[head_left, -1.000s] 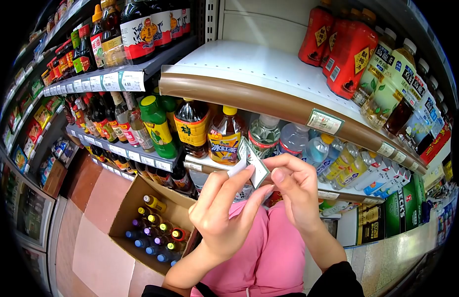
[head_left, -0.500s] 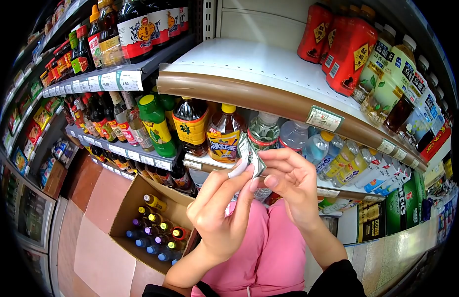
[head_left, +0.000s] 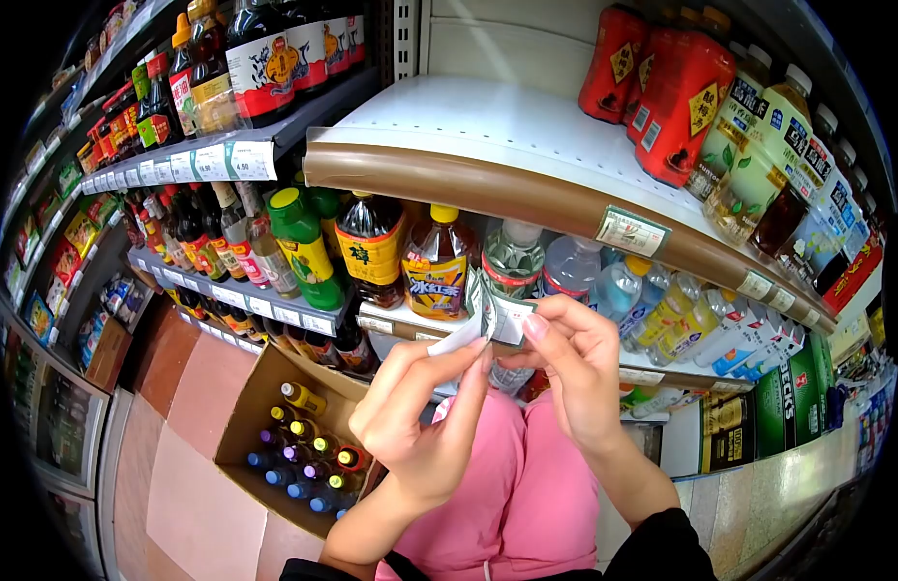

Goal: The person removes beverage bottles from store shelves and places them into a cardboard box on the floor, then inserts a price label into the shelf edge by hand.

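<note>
Several small paper price tags, white with green edges, are held up between my two hands in front of the lower shelf. My left hand pinches them from the left, thumb against fingers. From the right, my right hand pinches the right-hand tag between thumb and fingers. Just behind the tags stand an iced tea bottle with a yellow cap and a clear bottle. A tag sits on the brown edge of the upper shelf.
An open cardboard box of capped bottles stands on the floor at the left. Red bottle packs stand on the white shelf. Sauce bottles line the left shelves. Green cartons are at the right.
The tags have been spread apart, with one now turned toward the right hand. My left hand has shifted slightly left, and the right thumb has moved up onto a tag.
</note>
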The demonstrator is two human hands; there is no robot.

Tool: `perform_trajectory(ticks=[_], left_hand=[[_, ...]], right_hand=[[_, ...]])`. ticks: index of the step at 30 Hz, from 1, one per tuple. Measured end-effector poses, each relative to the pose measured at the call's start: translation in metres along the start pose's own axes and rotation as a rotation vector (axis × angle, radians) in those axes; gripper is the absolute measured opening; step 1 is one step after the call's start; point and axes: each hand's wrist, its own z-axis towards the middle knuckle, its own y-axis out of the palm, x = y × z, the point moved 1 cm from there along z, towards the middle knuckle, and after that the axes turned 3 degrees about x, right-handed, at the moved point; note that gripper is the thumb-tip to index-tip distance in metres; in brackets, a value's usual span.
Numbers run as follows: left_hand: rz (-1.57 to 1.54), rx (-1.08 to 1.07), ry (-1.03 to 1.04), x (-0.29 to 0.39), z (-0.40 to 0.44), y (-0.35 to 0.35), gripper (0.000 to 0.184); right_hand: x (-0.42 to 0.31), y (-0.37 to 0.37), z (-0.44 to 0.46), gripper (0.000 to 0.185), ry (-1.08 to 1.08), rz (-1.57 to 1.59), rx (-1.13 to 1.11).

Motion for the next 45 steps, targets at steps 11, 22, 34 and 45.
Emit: perform_trajectory(ticks=[11, 22, 34, 45], left_hand=[[-0.022, 0.107, -0.072, -0.005, 0.001, -0.008, 0.012], [-0.012, 0.124, -0.099, -0.004, 0.0, -0.011, 0.017], [-0.001, 0.002, 0.023, 0.001, 0.003, -0.003, 0.022], [-0.03, 0.055, -0.042, -0.002, -0.001, -0.006, 0.02]], right_hand=[[0.001, 0.003, 0.001, 0.016, 0.031, 0.05, 0.033], [0.0, 0.003, -0.001, 0.012, 0.044, 0.087, 0.019], [0.0, 0.021, -0.013, 0.012, -0.174, -0.155, 0.065], [-0.004, 0.02, -0.013, 0.016, -0.137, -0.184, 0.074]])
